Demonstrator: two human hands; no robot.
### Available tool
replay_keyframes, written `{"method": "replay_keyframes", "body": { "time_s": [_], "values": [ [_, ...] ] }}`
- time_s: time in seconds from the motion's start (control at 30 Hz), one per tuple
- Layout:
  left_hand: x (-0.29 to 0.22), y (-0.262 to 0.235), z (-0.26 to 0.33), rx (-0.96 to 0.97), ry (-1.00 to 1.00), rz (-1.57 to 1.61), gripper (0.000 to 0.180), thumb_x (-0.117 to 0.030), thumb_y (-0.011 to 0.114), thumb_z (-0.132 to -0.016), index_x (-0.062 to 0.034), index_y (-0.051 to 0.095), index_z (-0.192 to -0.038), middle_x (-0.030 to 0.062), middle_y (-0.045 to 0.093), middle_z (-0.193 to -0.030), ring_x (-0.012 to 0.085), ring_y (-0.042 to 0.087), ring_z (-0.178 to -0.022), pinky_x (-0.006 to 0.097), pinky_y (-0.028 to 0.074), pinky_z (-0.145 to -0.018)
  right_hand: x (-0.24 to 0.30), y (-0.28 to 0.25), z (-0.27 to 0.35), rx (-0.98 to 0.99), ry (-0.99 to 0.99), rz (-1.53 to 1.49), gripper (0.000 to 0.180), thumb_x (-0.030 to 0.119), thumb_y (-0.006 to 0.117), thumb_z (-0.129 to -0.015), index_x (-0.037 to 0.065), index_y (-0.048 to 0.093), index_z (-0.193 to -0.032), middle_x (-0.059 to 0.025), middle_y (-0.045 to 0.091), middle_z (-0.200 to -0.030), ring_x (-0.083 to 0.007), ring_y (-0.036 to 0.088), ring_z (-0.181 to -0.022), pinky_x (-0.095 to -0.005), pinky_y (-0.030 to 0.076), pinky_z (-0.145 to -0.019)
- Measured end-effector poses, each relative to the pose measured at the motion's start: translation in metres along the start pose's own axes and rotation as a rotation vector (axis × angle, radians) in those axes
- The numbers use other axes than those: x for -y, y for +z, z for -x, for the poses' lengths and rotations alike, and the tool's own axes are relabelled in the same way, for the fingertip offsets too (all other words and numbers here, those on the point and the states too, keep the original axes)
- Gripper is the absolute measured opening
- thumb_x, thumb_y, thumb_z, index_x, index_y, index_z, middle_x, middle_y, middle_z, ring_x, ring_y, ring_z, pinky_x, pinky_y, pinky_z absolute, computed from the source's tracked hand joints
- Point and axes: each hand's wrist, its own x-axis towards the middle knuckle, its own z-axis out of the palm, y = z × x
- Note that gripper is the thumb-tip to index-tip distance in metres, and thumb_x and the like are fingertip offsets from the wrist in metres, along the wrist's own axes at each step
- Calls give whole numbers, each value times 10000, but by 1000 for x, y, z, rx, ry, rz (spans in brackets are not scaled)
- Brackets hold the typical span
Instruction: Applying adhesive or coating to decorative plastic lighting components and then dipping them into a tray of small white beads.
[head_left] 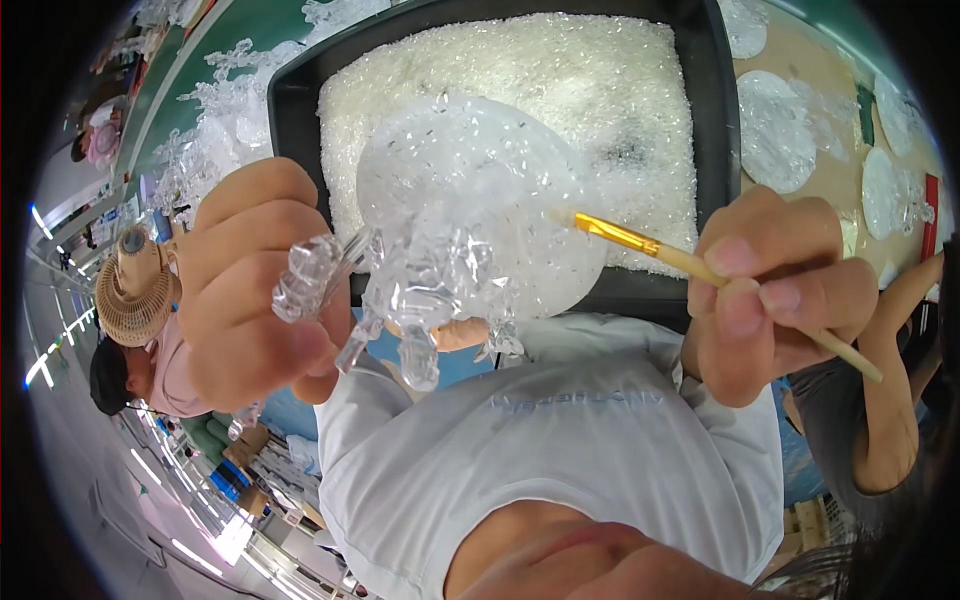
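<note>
So the main thing is a clear plastic piece point(440, 285), all lumpy and faceted, in front of a frosted disc point(490, 160) speckled with flakes, and tbh I can't tell whether the two are joined. They're up over the near side of a black tray point(712, 120), toward its left edge. The left hand point(262, 290) is curled tight on the plastic piece, but its fingertips are tucked out of sight, so the exact grip is anyone's guess. The right hand point(780, 290), by the tray's right edge, pinches a thin brush point(690, 262); its pale bristles melt into the disc, so no idea if they're touching. Glittery flakes point(500, 60) fill the tray, whose near corners are behind the hands and whose far right corner is cut off. Past its left edge, a jumbled heap of clear parts point(225, 110) is on the desk point(805, 60), too tangled to count. Past its right edge lie more round discs point(777, 130), the outer ones warped near the dark rim. Further right there's a co-worker's arm point(890, 370), the rest mostly lost in shadow.
</note>
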Motion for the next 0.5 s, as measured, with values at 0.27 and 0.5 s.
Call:
{"method": "replay_keyframes", "body": {
  "time_s": [0.27,0.5],
  "values": [
    [-3,-3,7,-32,14,-85,489,-447,649,-906,-14,425,-944,179,534,-650,299,509,-499,365,352,-407,2,9,0,-36,159,-50,195,-46,583,-907,61,530,-1061,-176,599,-950,-106,486,-560,-200,408,-466],
    [0,-11,0,105,-39,80,306,-271,636,-905,-20,536,-762,154,525,-669,325,554,-596,462,476,-520,-2,-1,0,-4,89,-98,182,-49,580,-907,65,541,-1044,-178,593,-925,-110,484,-579,-220,419,-502]
  ]
}}
